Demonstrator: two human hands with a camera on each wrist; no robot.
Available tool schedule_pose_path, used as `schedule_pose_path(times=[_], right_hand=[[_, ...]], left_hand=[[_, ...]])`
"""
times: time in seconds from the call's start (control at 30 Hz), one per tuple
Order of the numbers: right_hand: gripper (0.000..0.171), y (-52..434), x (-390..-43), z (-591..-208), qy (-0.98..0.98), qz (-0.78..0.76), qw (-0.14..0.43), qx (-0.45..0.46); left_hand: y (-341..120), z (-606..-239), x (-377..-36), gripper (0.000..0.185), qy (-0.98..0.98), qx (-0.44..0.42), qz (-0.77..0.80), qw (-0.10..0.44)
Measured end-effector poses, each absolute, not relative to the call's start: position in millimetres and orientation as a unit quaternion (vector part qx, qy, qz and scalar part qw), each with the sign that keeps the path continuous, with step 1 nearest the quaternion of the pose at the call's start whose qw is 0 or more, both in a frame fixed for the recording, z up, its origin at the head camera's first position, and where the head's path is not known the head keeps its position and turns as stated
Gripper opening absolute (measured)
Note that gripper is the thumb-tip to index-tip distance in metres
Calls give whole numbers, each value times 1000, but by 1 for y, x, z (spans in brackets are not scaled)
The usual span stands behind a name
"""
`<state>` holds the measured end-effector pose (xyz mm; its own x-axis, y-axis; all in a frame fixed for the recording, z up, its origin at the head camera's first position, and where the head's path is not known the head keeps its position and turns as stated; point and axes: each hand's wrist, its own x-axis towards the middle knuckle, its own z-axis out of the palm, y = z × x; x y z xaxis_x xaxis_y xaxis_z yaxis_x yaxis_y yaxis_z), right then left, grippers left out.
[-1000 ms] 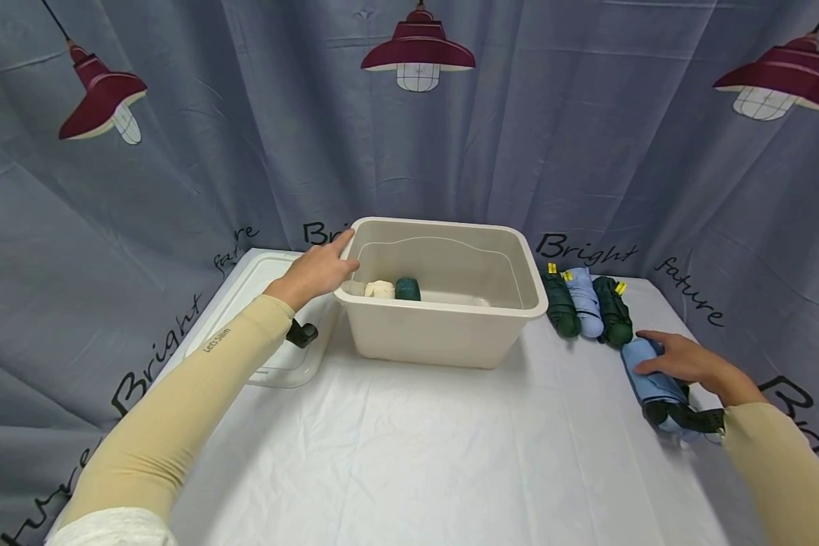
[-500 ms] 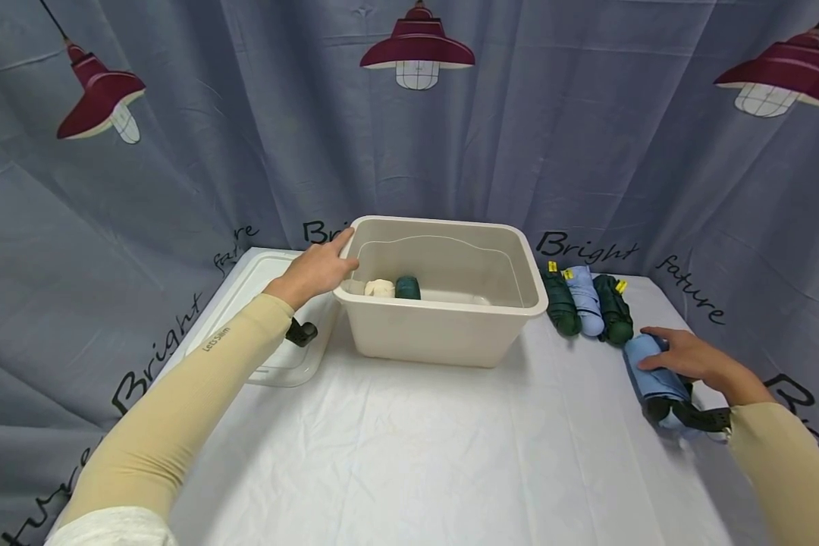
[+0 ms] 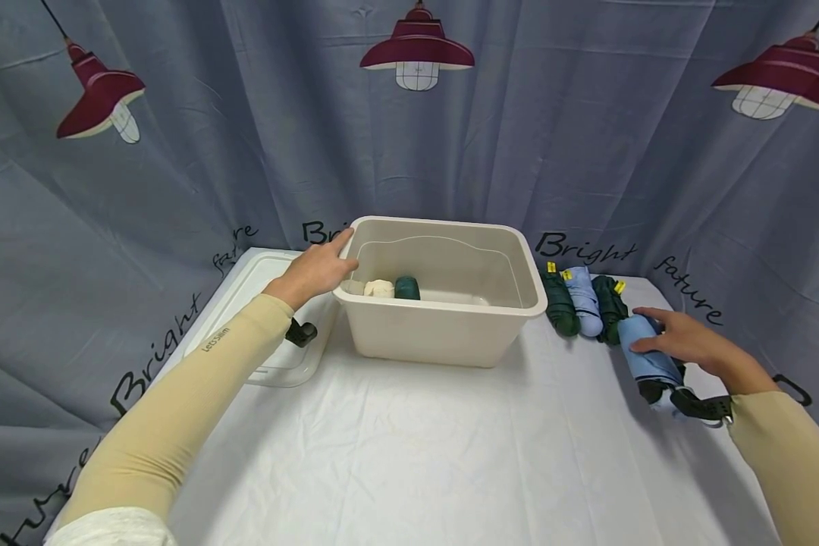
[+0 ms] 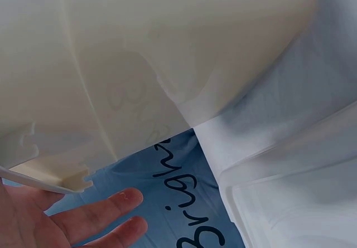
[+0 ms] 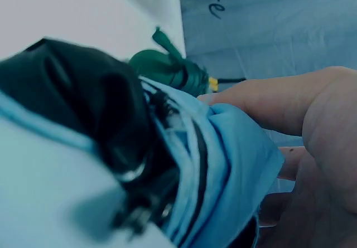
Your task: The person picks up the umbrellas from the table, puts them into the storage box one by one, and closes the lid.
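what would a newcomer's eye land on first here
Probably the pale bin at the centre, with the left hand on its left end. Next, the blue bundle in the right hand, near three other bundles. Above, red lamps printed on the curtain stand out.

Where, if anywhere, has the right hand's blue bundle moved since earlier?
Yes: against the bin, the blue bundle has moved mainly upward in the head view.

Worktop (image 3: 450, 440) is covered in white cloth (image 3: 314, 485); backed and flanked by blue-grey curtain (image 3: 280, 114), printed with three dark-red lamps (image 3: 418, 53) and black "Bright" lettering (image 3: 551, 245).
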<state>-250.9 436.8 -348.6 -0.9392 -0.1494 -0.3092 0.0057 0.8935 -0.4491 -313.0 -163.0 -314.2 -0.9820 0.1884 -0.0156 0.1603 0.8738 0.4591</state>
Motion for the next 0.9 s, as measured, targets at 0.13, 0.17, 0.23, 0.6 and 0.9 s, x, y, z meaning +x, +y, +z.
schedule_pose_path(times=[0.13, 0.17, 0.23, 0.6, 0.9], right_hand=[[93, 425, -254, -337, 960, -224, 165, -40], [93, 422, -255, -334, 960, -223, 162, -41], [94, 415, -257, -327, 961, -221, 159, -40], [95, 377, -266, -300, 964, -218, 141, -49], [93, 348, -274, -280, 965, -222, 128, -52]], left_hand=[[-163, -314, -313, 77, 967, 92, 234, 26], [-163, -314, -312, 77, 968, 92, 234, 25], [-163, -314, -312, 77, 968, 91, 234, 23], [-164, -316, -314, 77, 968, 91, 234, 28], [-164, -316, -316, 77, 968, 95, 230, 26]])
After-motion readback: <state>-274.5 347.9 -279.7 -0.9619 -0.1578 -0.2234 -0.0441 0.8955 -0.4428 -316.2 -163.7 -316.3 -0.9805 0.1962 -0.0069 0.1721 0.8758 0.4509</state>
